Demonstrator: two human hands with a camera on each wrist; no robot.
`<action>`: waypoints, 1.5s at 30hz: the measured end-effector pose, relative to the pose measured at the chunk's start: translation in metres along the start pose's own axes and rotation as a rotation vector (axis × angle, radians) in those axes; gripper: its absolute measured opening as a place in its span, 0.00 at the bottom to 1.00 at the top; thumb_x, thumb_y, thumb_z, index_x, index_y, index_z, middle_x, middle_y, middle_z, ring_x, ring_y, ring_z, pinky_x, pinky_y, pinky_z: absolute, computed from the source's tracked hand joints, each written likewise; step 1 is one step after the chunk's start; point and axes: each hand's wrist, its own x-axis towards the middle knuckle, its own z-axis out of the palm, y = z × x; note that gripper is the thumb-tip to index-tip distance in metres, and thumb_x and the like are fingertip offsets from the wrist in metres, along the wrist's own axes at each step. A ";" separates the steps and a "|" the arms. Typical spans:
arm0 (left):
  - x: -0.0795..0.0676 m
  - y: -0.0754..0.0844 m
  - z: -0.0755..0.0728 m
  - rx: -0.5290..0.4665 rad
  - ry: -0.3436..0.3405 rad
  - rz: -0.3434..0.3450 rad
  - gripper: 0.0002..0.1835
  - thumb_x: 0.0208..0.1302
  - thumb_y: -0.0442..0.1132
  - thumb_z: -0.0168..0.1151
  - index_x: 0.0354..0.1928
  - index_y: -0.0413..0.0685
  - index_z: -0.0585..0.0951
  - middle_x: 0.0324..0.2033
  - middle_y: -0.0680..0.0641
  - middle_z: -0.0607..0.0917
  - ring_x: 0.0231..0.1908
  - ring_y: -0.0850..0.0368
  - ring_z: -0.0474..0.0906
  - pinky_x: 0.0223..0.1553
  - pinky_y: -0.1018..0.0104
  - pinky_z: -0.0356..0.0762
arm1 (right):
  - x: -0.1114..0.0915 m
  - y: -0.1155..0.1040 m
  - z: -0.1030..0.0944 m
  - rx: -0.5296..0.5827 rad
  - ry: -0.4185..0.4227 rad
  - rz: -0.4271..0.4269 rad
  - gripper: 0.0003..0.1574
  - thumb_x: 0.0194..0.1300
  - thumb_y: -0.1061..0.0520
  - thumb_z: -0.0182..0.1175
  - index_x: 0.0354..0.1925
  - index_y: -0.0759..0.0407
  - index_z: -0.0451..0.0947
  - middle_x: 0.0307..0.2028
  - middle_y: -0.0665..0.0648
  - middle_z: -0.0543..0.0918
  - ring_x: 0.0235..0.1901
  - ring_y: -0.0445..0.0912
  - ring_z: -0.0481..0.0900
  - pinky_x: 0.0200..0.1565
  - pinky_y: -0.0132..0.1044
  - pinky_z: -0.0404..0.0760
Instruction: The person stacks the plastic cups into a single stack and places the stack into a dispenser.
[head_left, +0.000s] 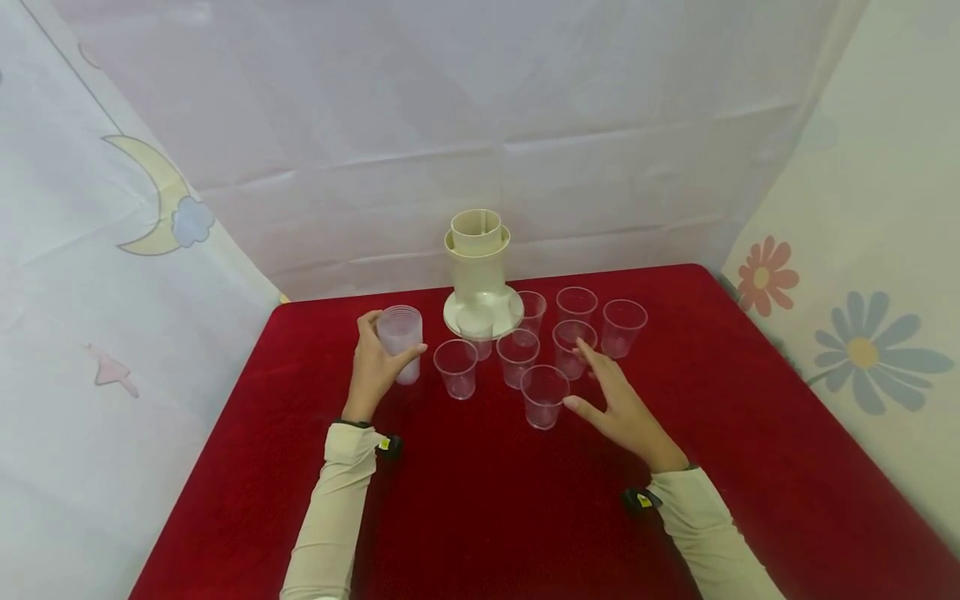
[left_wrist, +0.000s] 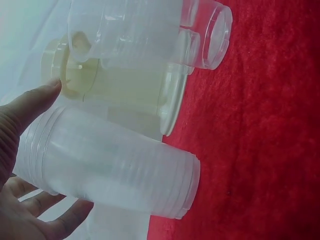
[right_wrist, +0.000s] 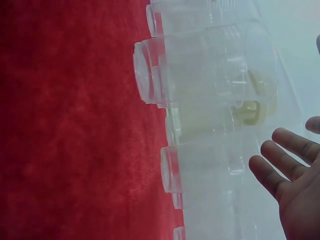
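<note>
My left hand (head_left: 378,362) is round a nested stack of clear plastic cups (head_left: 400,333), thumb on the near side and fingers on the far side. In the left wrist view the stack (left_wrist: 115,165) lies between thumb and spread fingers. My right hand (head_left: 618,408) hovers at the right of several single clear cups, fingers spread and holding nothing. Nearest to it are the front cup (head_left: 543,408) and another cup (head_left: 574,358) partly behind its fingers. In the right wrist view the fingers (right_wrist: 282,160) stand apart from the cups.
Behind the cups stands a cream plastic cylinder on a round base (head_left: 480,275). More upright cups, such as the left one (head_left: 457,375) and far right one (head_left: 622,329), stand close together on the red cloth-covered table (head_left: 480,517). Patterned curtains hang behind and at both sides.
</note>
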 end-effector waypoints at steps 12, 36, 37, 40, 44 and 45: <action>0.000 -0.011 -0.003 -0.107 -0.056 0.044 0.48 0.38 0.50 0.75 0.62 0.61 0.58 0.46 0.48 0.75 0.41 0.55 0.75 0.39 0.53 0.76 | -0.006 0.013 0.011 0.028 -0.014 0.008 0.53 0.56 0.46 0.62 0.69 0.37 0.40 0.65 0.53 0.57 0.59 0.50 0.60 0.53 0.58 0.65; -0.007 0.031 -0.021 -0.144 -0.134 0.012 0.43 0.45 0.37 0.71 0.62 0.43 0.57 0.49 0.38 0.72 0.44 0.45 0.73 0.40 0.46 0.75 | 0.007 0.023 0.025 0.206 -0.050 0.022 0.53 0.50 0.47 0.67 0.67 0.51 0.50 0.60 0.53 0.66 0.56 0.48 0.67 0.52 0.52 0.69; -0.007 0.031 -0.022 -0.147 -0.136 0.012 0.43 0.45 0.37 0.71 0.62 0.42 0.57 0.49 0.38 0.72 0.44 0.45 0.73 0.40 0.46 0.75 | 0.008 0.023 0.027 0.212 -0.051 0.025 0.53 0.50 0.47 0.68 0.67 0.50 0.50 0.60 0.54 0.66 0.56 0.48 0.66 0.52 0.52 0.69; -0.007 0.030 -0.022 -0.154 -0.144 0.013 0.44 0.45 0.37 0.71 0.62 0.42 0.57 0.49 0.37 0.71 0.45 0.45 0.73 0.41 0.46 0.74 | 0.010 0.020 0.029 0.215 -0.056 0.016 0.52 0.50 0.50 0.68 0.66 0.49 0.51 0.60 0.56 0.66 0.57 0.51 0.66 0.51 0.51 0.70; -0.007 0.031 -0.022 -0.151 -0.148 0.014 0.44 0.45 0.37 0.72 0.62 0.40 0.57 0.49 0.36 0.71 0.45 0.43 0.73 0.41 0.46 0.74 | 0.012 0.005 0.027 0.233 -0.064 -0.004 0.50 0.49 0.56 0.69 0.65 0.54 0.53 0.59 0.62 0.67 0.57 0.57 0.65 0.52 0.50 0.69; -0.007 0.031 -0.022 -0.147 -0.147 0.014 0.44 0.44 0.37 0.72 0.62 0.40 0.57 0.49 0.36 0.71 0.45 0.44 0.73 0.41 0.46 0.74 | 0.013 0.000 0.026 0.238 -0.066 -0.003 0.49 0.49 0.57 0.69 0.64 0.56 0.54 0.58 0.63 0.67 0.57 0.57 0.65 0.52 0.50 0.68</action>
